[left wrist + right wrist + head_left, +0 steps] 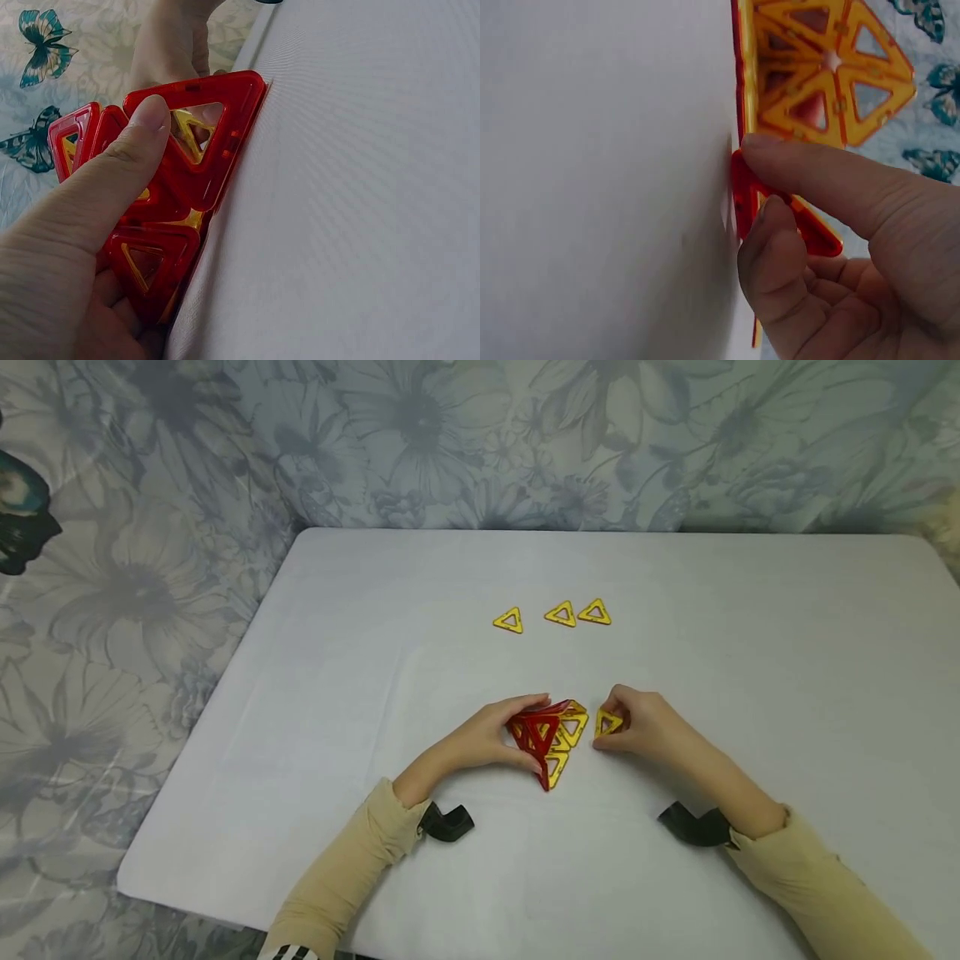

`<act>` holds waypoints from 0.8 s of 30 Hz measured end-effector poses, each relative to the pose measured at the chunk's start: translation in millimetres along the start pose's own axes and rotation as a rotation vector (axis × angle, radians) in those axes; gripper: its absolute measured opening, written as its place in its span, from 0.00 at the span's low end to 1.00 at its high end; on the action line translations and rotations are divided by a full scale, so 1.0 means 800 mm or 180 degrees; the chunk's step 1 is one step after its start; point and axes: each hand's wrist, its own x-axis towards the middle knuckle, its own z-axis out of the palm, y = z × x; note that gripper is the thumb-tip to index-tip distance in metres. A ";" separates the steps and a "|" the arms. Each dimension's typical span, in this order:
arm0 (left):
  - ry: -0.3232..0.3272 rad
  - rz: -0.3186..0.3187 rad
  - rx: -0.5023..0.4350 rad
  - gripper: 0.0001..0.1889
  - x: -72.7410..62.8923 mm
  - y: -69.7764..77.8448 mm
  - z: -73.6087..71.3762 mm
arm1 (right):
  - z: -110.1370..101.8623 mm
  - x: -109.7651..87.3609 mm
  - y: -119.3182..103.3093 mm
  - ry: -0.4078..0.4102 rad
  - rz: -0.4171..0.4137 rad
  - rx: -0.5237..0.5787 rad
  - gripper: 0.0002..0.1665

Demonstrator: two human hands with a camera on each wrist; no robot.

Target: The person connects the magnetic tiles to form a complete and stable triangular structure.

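Observation:
My left hand (480,739) grips a small structure of triangular magnetic tiles, red tiles (236,142) on the hand's side and yellow tiles (841,109) on the other. The thumb presses on a red tile in the left wrist view, while the fingers reach round the back. Just to the right, my right hand (645,722) pinches one loose triangular tile (742,187) between thumb and fingers. That tile looks yellow from the head and shows a red face in the right wrist view. In the head view a small gap separates it from the structure.
Farther back on the white-covered table (360,635) lie three flat yellow triangles: a left one (519,620), a middle one (572,612) and a right one (604,612). Floral fabric (420,435) hangs behind the table. A black strap piece (450,823) sticks out at the left wrist.

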 end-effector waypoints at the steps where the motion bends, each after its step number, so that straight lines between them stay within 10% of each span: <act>1: -0.0002 0.0008 0.0006 0.44 0.000 0.000 0.000 | 0.002 0.000 -0.001 0.0009 0.0019 -0.0003 0.22; 24: -0.0043 -0.0079 0.0038 0.43 -0.001 0.001 -0.002 | 0.021 -0.001 -0.008 0.0197 -0.0238 -0.0040 0.22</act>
